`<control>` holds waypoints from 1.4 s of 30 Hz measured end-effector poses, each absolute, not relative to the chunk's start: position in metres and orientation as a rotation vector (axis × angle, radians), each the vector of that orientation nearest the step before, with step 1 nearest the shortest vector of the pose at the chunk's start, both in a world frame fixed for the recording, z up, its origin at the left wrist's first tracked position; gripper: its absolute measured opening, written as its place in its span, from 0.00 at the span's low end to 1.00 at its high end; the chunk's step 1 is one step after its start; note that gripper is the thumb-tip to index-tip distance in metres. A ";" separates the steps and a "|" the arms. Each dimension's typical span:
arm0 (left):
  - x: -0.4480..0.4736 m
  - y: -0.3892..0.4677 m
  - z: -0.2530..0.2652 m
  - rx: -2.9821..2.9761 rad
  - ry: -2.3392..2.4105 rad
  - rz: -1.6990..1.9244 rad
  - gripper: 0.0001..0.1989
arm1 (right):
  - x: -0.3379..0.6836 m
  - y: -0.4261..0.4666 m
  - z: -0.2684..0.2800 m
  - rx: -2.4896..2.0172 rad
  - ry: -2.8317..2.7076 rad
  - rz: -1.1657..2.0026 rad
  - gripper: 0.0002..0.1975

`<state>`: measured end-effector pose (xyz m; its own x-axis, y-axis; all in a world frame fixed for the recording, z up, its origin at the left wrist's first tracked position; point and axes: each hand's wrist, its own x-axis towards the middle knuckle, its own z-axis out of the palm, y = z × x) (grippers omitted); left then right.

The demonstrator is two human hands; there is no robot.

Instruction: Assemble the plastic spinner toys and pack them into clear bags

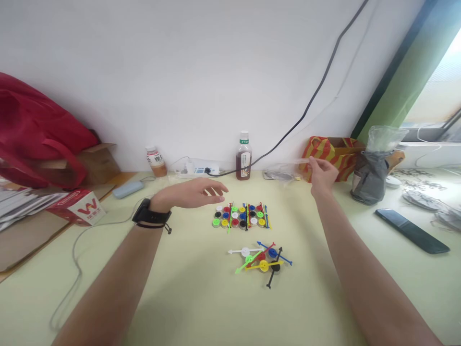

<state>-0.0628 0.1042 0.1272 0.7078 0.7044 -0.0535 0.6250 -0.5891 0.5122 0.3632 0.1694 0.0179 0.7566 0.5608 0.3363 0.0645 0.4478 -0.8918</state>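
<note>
"spinners (262, 262) in a loose pile on the table (194, 298), in front of the rows of discs and arrows (235, 222). what's hard to see?"

"the red spinner (260, 257), mostly. its neighbours overlap it, so i can't tell which end is its head. in the rows, the bunched arrows blur together, and both forearms run off the lower edge."

"and the hands?"

"the left hand (196, 192) hangs beside the rows, fingers apart and loosely curved, around nothing i can see. the right hand (324, 174) has thumb and forefinger pinched on clear plastic film (297, 161), its outline fading against the wall (201, 72)."

"which way does the pile point?"

"every way. the white spinner (245, 252) lies crosswise, head left. the green spinner (248, 259) slants, head near left. the blue spinner (272, 253) has its head at the far left, the black spinner (275, 266) at the far right. the yellow spinner (264, 265) lies nearly crosswise."

"and their look?"

"thin, bright, plastic-looking arrows, each lying across a round disc of matching colour."
</note>
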 end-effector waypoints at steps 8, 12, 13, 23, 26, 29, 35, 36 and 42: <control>-0.043 0.098 0.128 2.345 0.983 0.706 0.25 | 0.334 0.111 0.107 -0.780 -1.171 0.524 0.17; -0.022 0.088 0.124 2.235 0.840 0.905 0.27 | 0.295 0.073 0.128 -0.751 -1.590 1.036 0.18; -0.017 0.085 0.123 2.211 0.809 0.914 0.27 | 0.286 0.067 0.130 -0.766 -1.697 1.105 0.18; -0.012 0.083 0.114 2.209 0.784 0.418 0.20 | 0.248 0.070 0.114 -0.870 -1.913 1.052 0.19; -0.015 0.088 0.111 2.131 0.803 0.479 0.19 | 0.244 0.070 0.111 -0.911 -1.964 1.065 0.20; -0.016 0.092 0.109 2.120 0.830 0.471 0.20 | 0.240 0.072 0.107 -0.936 -2.048 1.061 0.20; -0.021 0.100 0.107 2.154 0.870 0.441 0.22 | 0.245 0.082 0.097 -0.991 -2.041 1.060 0.21; -0.022 0.100 0.106 2.158 0.858 0.426 0.22 | 0.246 0.083 0.096 -0.994 -2.033 1.065 0.20; -0.018 0.100 0.099 2.154 0.779 0.401 0.21 | 0.233 0.078 0.094 -0.962 -2.078 1.096 0.20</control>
<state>-0.0177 0.1001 0.0988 0.7609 0.6484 0.0248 0.3974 -0.4958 0.7722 0.2331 0.0784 0.0945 -0.5615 0.8107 0.1659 0.3210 0.3982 -0.8593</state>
